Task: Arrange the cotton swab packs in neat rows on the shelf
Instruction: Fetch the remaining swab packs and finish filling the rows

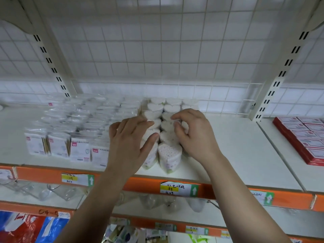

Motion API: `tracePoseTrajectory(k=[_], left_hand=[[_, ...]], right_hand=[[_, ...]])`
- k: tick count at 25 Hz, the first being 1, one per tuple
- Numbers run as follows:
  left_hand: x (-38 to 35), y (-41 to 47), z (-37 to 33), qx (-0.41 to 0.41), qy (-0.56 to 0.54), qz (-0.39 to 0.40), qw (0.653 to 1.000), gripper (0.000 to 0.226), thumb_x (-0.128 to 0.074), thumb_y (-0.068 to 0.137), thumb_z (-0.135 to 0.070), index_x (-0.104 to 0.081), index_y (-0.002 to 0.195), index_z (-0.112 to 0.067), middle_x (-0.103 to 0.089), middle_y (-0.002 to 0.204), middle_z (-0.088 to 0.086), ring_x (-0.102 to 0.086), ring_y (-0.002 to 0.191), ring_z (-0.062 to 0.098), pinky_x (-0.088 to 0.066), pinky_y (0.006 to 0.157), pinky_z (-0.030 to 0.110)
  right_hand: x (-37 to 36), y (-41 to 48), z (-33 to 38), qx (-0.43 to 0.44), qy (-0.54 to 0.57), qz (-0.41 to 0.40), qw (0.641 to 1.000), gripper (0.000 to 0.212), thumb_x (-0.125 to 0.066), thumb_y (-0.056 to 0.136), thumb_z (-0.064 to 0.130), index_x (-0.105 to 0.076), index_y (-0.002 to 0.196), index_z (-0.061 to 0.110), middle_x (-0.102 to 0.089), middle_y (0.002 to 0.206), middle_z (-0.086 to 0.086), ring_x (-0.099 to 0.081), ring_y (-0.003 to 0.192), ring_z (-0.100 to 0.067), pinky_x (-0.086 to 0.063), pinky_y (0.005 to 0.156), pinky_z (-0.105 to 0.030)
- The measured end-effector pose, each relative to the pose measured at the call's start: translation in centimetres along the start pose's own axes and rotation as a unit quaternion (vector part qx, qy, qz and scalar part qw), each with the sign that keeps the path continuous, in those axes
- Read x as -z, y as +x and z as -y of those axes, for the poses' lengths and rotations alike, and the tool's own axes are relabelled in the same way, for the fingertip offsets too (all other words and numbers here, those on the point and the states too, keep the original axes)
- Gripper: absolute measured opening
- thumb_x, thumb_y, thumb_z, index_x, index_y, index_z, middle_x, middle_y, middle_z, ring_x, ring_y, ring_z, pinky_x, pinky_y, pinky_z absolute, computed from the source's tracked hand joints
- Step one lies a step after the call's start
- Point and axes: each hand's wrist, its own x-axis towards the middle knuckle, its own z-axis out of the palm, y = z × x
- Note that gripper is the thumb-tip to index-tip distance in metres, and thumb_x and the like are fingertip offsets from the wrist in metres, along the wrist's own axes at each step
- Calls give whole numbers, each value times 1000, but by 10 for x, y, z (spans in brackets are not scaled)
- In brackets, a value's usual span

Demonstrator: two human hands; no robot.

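Packs of cotton swabs [169, 151], heart-shaped, stand in rows running from the front edge of the shelf [236, 146] toward its back, near the middle. The left hand [129, 141] lies released, fingers straight, on the left row. The right hand [192, 135] curls over the right row; whether it grasps a pack I cannot tell.

The price tag [175, 188] on the orange shelf edge [43, 174] reads 19, and the lower shelf edge [26, 208] bears handwritten "04-".
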Motion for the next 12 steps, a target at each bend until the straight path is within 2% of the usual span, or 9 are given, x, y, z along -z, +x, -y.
tracePoseTrajectory(k=[6,12], left_hand=[[40,-28,62,80,22,-8,996,37,-46,91,-46,-66,113,-22,-62,115,-1,-58,105,24,-35,91,42],[103,-65,163,113,75,5,991,42,-43,88,-46,-63,116,-21,-63,115,3,-57,106,31,-36,90,47]], right_hand=[[-65,12,82,31,10,64,997,22,-54,86,17,-68,104,16,-66,103,-3,-56,103,-22,-37,87,-21],[-148,21,178,31,29,76,996,22,-57,84,15,-68,103,15,-66,102,-3,-56,102,-25,-39,87,-25]])
